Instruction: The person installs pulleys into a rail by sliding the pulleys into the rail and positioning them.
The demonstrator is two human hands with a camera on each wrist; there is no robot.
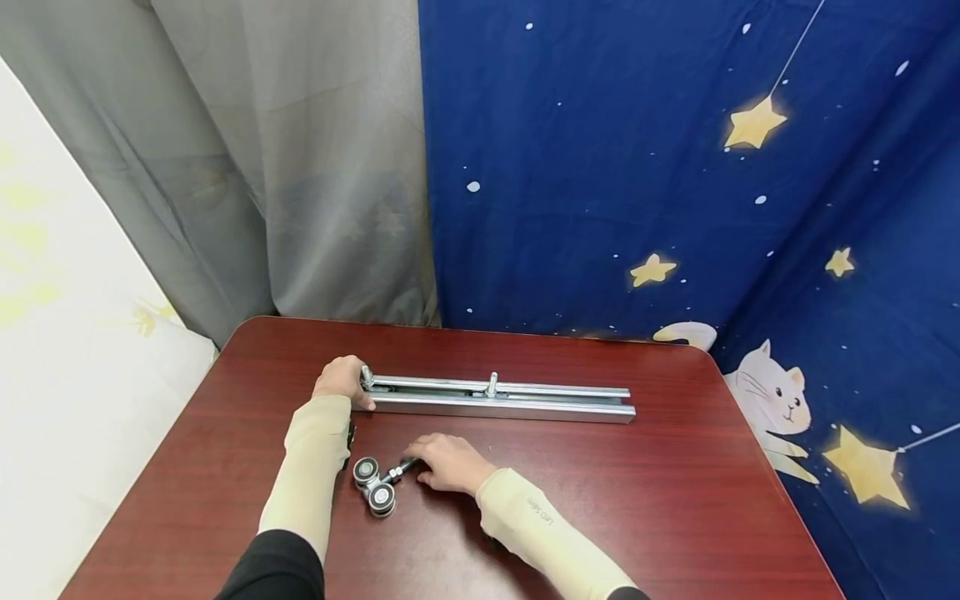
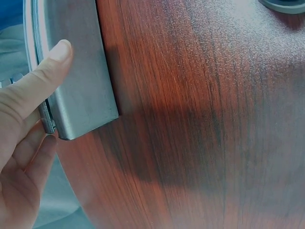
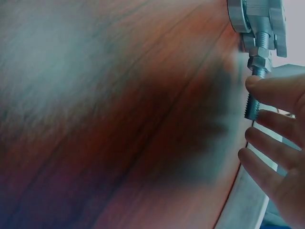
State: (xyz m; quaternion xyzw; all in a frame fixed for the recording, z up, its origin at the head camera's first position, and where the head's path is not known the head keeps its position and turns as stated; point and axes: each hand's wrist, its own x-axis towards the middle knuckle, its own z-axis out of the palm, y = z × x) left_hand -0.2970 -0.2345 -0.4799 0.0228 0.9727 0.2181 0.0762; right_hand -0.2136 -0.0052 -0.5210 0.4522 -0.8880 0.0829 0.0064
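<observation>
A silver metal track (image 1: 502, 407) with a slot along its top lies lengthwise on the table. My left hand (image 1: 341, 379) grips its left end, the thumb (image 2: 52, 59) lying along the side wall and the fingers on the far side. Two threaded studs rise from the slot, one stud (image 1: 492, 385) near the middle and one (image 1: 367, 376) beside my left hand. Closer to me is a roller trolley (image 1: 382, 498) with several wheels. Its threaded bolt (image 3: 252, 101), carrying nuts (image 3: 259, 61), is pinched between thumb and fingers of my right hand (image 1: 452, 465).
The reddish-brown wooden table (image 1: 712, 500) has rounded far corners. Behind it hang a grey curtain (image 1: 337, 167) and a blue curtain (image 1: 585, 150) printed with stars and a cat. White fabric (image 1: 90, 333) borders the table at the left.
</observation>
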